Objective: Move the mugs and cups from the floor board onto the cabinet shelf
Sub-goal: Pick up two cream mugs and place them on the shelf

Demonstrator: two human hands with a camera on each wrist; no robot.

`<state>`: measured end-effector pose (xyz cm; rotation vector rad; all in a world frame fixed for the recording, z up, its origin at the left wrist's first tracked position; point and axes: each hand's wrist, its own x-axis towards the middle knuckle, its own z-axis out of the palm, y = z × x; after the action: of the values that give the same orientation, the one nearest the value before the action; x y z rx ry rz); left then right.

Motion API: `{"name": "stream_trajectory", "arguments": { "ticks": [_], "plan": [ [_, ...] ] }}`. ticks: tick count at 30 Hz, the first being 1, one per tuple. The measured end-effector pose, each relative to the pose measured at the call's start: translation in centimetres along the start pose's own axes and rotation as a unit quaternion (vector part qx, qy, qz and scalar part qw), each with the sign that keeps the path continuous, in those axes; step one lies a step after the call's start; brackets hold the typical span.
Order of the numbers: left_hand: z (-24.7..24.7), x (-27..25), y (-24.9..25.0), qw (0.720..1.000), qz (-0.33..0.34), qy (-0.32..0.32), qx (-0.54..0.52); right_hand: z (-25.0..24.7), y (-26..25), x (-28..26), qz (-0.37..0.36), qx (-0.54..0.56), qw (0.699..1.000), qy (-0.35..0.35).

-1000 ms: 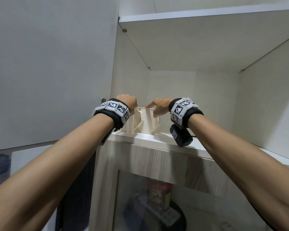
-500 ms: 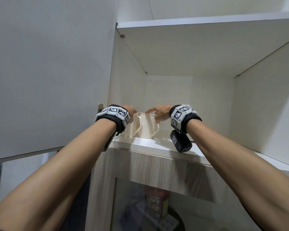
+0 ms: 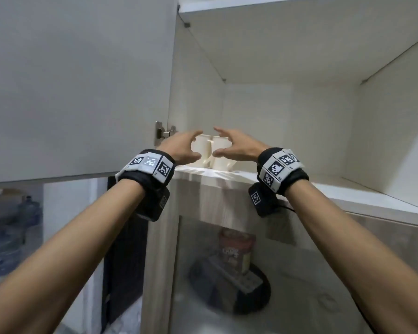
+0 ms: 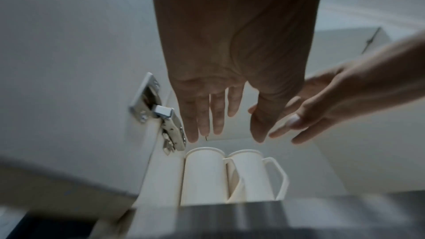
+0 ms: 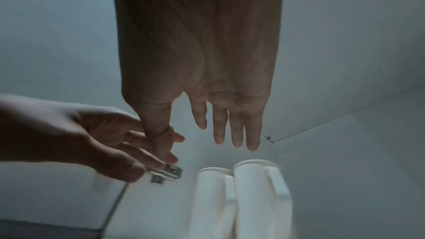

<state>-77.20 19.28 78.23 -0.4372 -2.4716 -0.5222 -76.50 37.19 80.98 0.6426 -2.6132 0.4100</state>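
Two cream mugs stand side by side, touching, at the left front of the cabinet shelf (image 3: 239,175). The left mug (image 3: 202,150) (image 4: 202,175) (image 5: 211,197) is nearest the hinge side. The right mug (image 3: 221,153) (image 4: 250,174) (image 5: 257,197) has its handle toward me. My left hand (image 3: 191,145) (image 4: 225,128) hovers in front of the left mug, fingers straight, holding nothing. In front of the right mug my right hand (image 3: 223,143) (image 5: 202,137) is also spread and empty. Neither hand touches a mug.
The open cabinet door (image 3: 77,88) hangs at the left on a metal hinge (image 3: 163,135) (image 4: 161,115) close to my left hand. The shelf runs on bare to the right. Below is a glass-fronted compartment (image 3: 227,261) with a box inside.
Both hands have let go of the mugs, opened their fingers and drawn back toward me. The mugs stay standing on the shelf.
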Motion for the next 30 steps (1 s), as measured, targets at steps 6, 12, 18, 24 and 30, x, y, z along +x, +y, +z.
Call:
{"name": "stream_trajectory", "arguments": {
  "ticks": [6,12,18,24,30],
  "plan": [
    [3.0,-13.4,-4.2,0.996,-0.038,0.069,-0.051,7.7,-2.1,-7.4,-0.097,0.049,0.991,0.079],
    [10.9,-28.6,-10.4,0.978,-0.207,0.000,-0.040,23.5,-4.8,-14.0,-0.147,0.079,0.986,-0.015],
    [18.9,-44.4,-14.5,0.906,-0.395,-0.145,-0.043,41.3,-8.4,-24.3,-0.109,0.124,0.955,-0.246],
    [23.2,-55.0,-17.2,0.833,-0.511,-0.213,-0.022,52.6,-11.0,-31.6,-0.075,0.117,0.907,-0.398],
    [24.3,-60.9,-19.9,0.807,-0.548,-0.221,0.010,57.3,-13.2,-34.2,-0.078,0.097,0.894,-0.430]
  ]
}}
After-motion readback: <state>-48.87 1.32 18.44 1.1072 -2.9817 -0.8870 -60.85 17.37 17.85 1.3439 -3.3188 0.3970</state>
